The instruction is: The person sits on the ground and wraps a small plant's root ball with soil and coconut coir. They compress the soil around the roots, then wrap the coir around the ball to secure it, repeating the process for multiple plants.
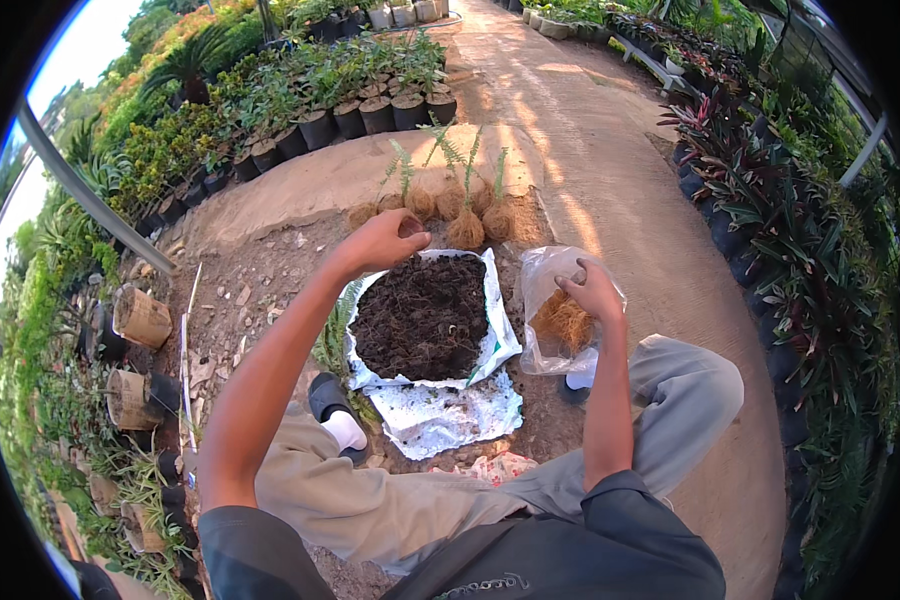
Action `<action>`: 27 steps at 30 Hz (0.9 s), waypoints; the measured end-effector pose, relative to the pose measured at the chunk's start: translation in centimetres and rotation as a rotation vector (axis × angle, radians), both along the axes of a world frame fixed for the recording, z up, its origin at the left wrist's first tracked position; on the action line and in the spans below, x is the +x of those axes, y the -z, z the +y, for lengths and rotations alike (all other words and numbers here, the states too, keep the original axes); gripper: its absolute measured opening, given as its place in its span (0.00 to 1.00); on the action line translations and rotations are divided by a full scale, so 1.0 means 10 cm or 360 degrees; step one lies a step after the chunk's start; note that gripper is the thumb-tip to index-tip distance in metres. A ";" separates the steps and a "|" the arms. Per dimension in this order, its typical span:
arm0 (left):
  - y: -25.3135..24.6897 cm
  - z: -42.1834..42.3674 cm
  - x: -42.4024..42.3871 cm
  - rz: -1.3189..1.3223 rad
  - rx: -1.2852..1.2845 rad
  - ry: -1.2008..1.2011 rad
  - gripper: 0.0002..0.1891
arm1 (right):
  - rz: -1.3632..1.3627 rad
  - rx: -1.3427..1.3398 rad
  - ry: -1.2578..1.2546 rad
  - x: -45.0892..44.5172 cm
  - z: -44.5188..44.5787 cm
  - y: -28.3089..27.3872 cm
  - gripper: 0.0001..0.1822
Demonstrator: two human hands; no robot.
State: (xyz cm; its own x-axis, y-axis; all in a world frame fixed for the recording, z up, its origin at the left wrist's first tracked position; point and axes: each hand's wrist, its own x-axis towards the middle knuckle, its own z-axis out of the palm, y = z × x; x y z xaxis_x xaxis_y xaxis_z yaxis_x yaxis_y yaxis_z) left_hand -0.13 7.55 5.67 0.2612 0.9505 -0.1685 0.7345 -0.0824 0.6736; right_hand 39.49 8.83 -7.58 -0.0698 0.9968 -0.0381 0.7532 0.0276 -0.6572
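Observation:
My left hand [390,238] is over the far left edge of a white plastic sack [504,330] filled with dark soil [420,319]. Its fingers are curled towards the thumb; whether something small is between them cannot be told. My right hand [591,291] is at the mouth of a clear plastic bag [538,281] with orange-brown fibre [565,321] inside, right of the sack. Thumb and fingers are apart there, and nothing held shows. Several fibre-wrapped root balls [466,228], some with upright fern fronds [470,169], stand beyond the sack.
Rows of potted plants [377,116] line the far left, and more plants [757,195] edge the concrete path [592,150] at right. A soil-strewn white flap [450,412] lies before the sack. My shoe [328,397] and fern fronds [335,330] are at its left.

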 end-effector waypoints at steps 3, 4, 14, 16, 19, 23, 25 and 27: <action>-0.48 -0.60 0.19 -0.0642 -0.0069 -0.0099 0.24 | 0.0256 0.0137 -0.0234 -0.50 0.11 -0.16 0.40; -0.52 -0.82 0.20 -0.0540 -0.0067 -0.0051 0.25 | 0.0390 0.0134 -0.0367 -0.71 0.15 -0.16 0.40; -0.33 -0.98 -0.03 0.0519 0.0219 0.0250 0.25 | -0.0132 -0.0417 -0.1212 -1.99 0.33 1.14 0.52; -0.21 -0.98 -0.10 0.0602 0.0110 0.0258 0.26 | -0.0363 -0.0484 -0.1321 -2.03 0.23 1.45 0.56; -0.05 -1.00 -0.16 0.0652 -0.0034 0.0288 0.27 | -0.0646 -0.0570 -0.1416 -1.98 0.09 1.87 0.65; 0.10 -1.02 -0.19 0.0786 -0.0234 0.0306 0.29 | -0.0895 -0.0531 -0.1435 -1.91 -0.08 2.19 0.70; 0.10 -0.98 -0.13 0.0893 -0.0372 0.0307 0.30 | -0.1058 -0.0332 -0.1434 -1.88 -0.12 2.35 0.70; 0.13 -0.97 -0.11 0.0955 -0.0432 0.0315 0.31 | -0.1065 -0.0294 -0.1455 -1.87 -0.11 2.45 0.70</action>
State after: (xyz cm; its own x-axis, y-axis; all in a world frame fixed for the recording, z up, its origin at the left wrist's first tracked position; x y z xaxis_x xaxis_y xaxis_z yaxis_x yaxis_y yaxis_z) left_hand -1.26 -2.14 4.35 0.2129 0.7981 -0.5637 0.9754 -0.1395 0.1710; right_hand 20.79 7.68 -32.09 -0.6752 0.5592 -0.4810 0.7013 0.6888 -0.1836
